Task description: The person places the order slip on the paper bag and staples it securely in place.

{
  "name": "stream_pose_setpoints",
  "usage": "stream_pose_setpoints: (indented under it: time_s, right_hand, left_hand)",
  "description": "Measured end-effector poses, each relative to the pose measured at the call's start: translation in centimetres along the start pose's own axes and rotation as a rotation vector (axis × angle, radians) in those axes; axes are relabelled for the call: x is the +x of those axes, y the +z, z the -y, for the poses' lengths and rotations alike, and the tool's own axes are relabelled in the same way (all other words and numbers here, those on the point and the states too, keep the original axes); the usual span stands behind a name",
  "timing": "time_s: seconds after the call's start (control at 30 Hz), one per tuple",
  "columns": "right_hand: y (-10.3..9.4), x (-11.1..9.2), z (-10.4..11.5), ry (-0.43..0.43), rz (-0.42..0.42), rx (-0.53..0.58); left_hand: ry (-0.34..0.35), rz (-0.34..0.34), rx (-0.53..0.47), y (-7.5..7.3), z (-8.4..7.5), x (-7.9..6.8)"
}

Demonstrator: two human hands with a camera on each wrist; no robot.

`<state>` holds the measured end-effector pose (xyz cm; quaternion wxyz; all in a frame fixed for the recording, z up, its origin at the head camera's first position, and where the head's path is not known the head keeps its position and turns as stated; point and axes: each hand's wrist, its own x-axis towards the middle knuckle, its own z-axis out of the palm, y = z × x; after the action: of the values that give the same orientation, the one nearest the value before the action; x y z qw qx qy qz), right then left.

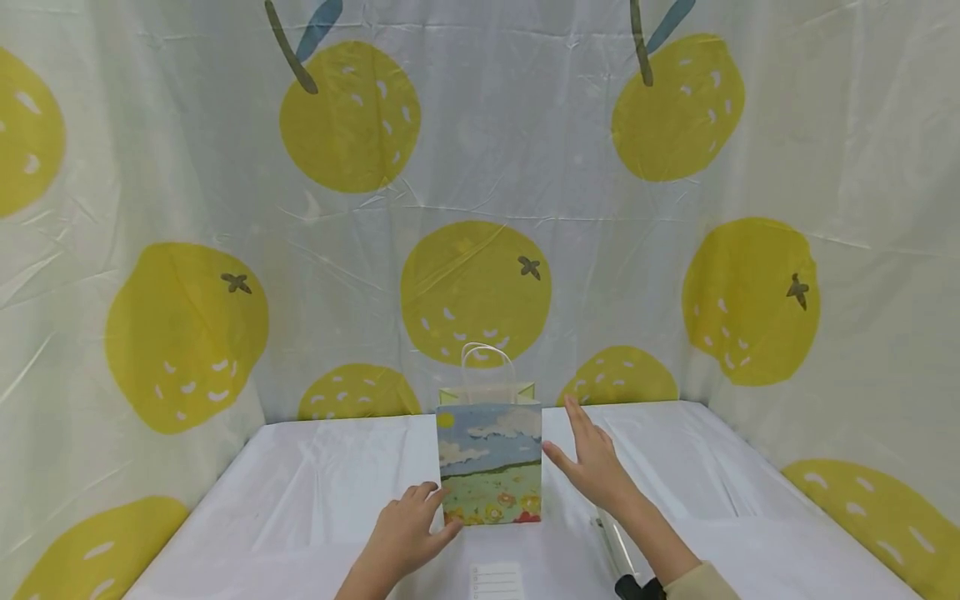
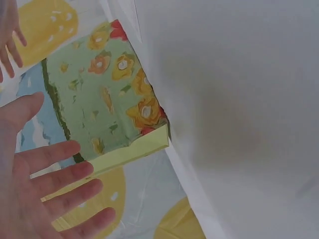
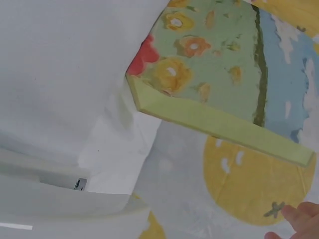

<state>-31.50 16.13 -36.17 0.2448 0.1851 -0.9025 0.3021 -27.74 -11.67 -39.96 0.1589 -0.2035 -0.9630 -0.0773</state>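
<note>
A paper gift bag printed with a blue sky, clouds and a flowery meadow stands upright on the white-covered table, its twisted white handles raised. Beside its lower left edge is my left hand, thumb and fingers spread; the head view does not settle whether it touches the paper. In the left wrist view that hand has straight fingers near the bag. My right hand extends its fingers along the bag's right side and holds nothing. Only its fingertips show in the right wrist view.
A clear tube-like object with a black end lies partly under my right forearm. At the table's near side lies a white card with printed lines. A curtain with yellow fruit surrounds the table at the back and sides.
</note>
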Motion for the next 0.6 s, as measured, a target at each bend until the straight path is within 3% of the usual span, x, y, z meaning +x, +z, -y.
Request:
stream_pose_setpoints:
  time_s: [0.2,0.4,0.6]
  right_hand:
    - [0.3,0.5,0.4,0.002,-0.006,0.024]
    - [0.6,0.9,0.6,0.026,0.001,0.064]
    - [0.9,1.3,0.9,0.055,0.015,0.131]
  left_hand:
    - [0.007,0.048,-0.114,0.2,-0.3,0.3]
    - [-0.009,0.098,-0.148,0.4,-0.9,0.4]
    - [-0.054,0.197,-0.237,0.5,-1.6,0.6]
